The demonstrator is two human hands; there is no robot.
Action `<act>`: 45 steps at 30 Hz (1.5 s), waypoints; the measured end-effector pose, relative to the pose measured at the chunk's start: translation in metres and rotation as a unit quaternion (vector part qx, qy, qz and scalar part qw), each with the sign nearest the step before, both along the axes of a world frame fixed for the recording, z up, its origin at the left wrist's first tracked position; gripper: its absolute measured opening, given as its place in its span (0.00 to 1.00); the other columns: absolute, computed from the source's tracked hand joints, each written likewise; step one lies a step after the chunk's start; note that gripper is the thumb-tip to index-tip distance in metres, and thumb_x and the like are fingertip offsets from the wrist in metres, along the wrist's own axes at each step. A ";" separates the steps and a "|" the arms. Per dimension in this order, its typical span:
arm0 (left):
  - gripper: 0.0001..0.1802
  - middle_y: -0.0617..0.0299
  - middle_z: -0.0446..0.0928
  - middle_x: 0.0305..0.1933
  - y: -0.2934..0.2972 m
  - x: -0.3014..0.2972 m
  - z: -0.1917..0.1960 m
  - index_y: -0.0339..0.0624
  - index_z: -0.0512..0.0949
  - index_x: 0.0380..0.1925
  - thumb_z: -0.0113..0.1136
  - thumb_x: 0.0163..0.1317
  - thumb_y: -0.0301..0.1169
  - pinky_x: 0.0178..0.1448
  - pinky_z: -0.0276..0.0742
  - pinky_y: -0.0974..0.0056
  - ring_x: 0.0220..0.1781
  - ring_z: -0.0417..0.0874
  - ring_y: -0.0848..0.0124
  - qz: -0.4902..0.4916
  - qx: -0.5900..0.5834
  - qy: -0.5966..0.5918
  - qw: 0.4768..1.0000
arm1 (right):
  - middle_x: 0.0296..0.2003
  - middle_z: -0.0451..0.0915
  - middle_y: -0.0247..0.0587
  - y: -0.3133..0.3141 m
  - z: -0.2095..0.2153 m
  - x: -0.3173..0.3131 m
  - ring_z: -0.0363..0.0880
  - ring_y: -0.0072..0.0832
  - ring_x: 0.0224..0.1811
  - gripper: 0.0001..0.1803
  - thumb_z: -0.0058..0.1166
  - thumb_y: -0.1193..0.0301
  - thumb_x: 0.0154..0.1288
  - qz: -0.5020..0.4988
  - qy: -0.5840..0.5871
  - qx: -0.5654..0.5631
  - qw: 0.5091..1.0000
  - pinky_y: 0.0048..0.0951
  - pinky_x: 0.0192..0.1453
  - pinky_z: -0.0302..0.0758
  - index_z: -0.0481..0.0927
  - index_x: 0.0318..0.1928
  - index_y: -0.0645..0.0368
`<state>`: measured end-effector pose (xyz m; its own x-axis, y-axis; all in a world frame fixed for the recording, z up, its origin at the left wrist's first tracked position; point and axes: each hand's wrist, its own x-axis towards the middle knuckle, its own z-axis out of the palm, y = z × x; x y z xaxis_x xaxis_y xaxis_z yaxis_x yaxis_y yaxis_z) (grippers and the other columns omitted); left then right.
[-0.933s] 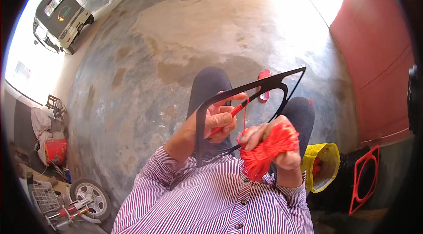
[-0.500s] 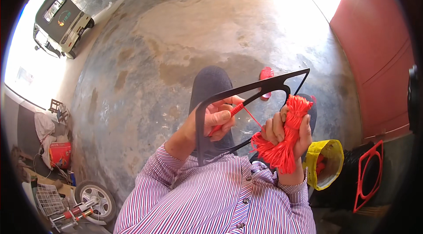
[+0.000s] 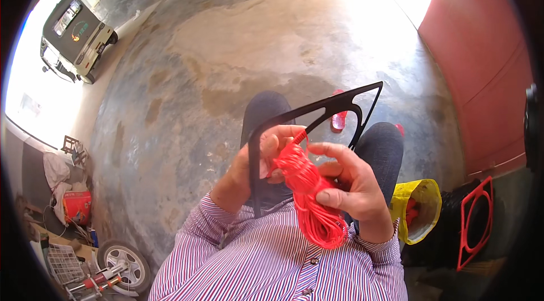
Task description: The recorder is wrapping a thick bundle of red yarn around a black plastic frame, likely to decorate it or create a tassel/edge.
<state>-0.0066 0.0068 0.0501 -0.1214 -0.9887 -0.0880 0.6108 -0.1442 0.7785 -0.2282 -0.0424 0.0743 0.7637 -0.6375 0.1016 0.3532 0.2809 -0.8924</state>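
A black frame [image 3: 343, 104] with a curved inner piece is held tilted above my knees. My left hand [image 3: 271, 145] is closed around its inner bar, beside the red cord wrapped [image 3: 299, 137] on that bar. In my right hand [image 3: 356, 182] is a looped bundle of red cord [image 3: 309, 185], gripped between thumb and fingers. The bundle lies close against the left hand and covers part of the bar and some left fingertips. A strand runs from the wrapping toward the right forefinger.
At my right stand a yellow bag [image 3: 401, 210] with red things inside and a red frame [image 3: 463, 238]. A wheel [image 3: 126, 267] and a wire basket [image 3: 65, 264] lie at lower left. A three-wheeled vehicle [image 3: 76, 34] is parked far left. A red shoe [image 3: 338, 121] shows beyond my knees.
My right hand has moved left with the red cord bundle, up to the wrapped bar. It has turned, and the bundle's loops hang down now. The frame has shifted slightly left.
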 end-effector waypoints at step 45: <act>0.42 0.57 0.68 0.25 0.002 0.013 -0.015 0.39 0.67 0.68 0.31 0.73 0.64 0.17 0.57 0.71 0.17 0.63 0.74 -0.077 -0.060 0.182 0.979 | 0.57 0.77 0.53 -0.040 -0.094 0.005 0.72 0.48 0.66 0.20 0.49 0.60 0.56 -0.039 -0.374 0.272 0.886 0.53 0.74 0.63 0.74 0.39 0.66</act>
